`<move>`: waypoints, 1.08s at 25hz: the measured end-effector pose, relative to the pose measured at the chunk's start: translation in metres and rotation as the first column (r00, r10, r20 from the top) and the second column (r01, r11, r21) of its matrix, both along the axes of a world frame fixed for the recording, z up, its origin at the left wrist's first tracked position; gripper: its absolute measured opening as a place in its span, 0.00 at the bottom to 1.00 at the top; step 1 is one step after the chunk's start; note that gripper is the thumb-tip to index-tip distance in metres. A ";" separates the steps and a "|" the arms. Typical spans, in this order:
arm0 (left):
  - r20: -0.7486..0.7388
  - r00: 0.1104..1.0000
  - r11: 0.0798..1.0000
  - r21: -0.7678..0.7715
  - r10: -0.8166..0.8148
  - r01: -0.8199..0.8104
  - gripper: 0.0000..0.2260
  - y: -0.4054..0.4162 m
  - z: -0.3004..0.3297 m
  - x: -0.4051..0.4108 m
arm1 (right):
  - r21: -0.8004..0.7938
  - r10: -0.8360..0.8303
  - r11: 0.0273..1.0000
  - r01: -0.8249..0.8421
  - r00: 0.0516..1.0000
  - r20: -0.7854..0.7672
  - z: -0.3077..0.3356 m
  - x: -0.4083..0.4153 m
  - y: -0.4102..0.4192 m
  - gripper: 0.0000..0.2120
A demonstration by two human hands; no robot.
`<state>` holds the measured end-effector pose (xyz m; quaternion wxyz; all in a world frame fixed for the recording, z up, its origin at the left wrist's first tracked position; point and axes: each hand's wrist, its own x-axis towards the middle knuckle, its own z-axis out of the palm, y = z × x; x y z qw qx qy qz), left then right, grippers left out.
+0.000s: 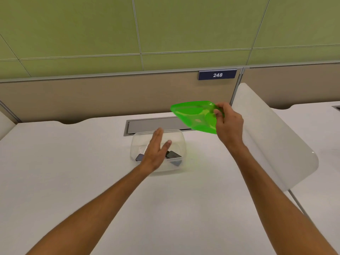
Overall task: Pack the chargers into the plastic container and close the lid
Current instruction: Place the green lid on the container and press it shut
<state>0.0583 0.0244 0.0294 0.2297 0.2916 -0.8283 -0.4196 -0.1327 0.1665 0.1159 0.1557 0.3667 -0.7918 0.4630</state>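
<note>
My right hand [227, 122] pinches the green lid [196, 115] by its right edge, thumb on the near face and fingers wrapped behind, holding it tilted in the air at about one o'clock from the clear plastic container [181, 142]. My left hand [156, 151] is open and empty, fingers straight and together, thumb spread, held above the container's near-left part; I cannot tell whether it touches the rim. Under that hand, inside the container, I see dark chargers [173, 155] lying on the bottom, one showing at five o'clock of my palm and another peeking out at seven o'clock. The container sits uncovered on the white tabletop [73, 162]. Just beyond it, at twelve o'clock, a grey cable tray [152, 125] is set into the tabletop. A white divider panel [272, 137] stands at three o'clock, and a sign reading 248 [217, 75] hangs on the partition at one o'clock.
</note>
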 end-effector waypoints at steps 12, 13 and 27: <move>-0.239 0.884 0.844 0.471 0.402 -0.256 0.25 -0.061 0.002 0.024 | -0.423 0.375 0.893 -0.153 0.773 0.512 -0.001 0.048 -0.069 0.07; -0.214 0.877 0.841 0.448 0.429 -0.302 0.25 -0.062 0.000 0.024 | -0.396 0.324 0.911 -0.113 0.790 0.520 -0.005 0.049 -0.072 0.07; 0.020 0.812 0.802 0.144 0.583 -0.580 0.19 -0.077 -0.014 0.037 | -0.110 0.223 0.971 -0.211 0.645 0.731 -0.084 0.033 -0.111 0.21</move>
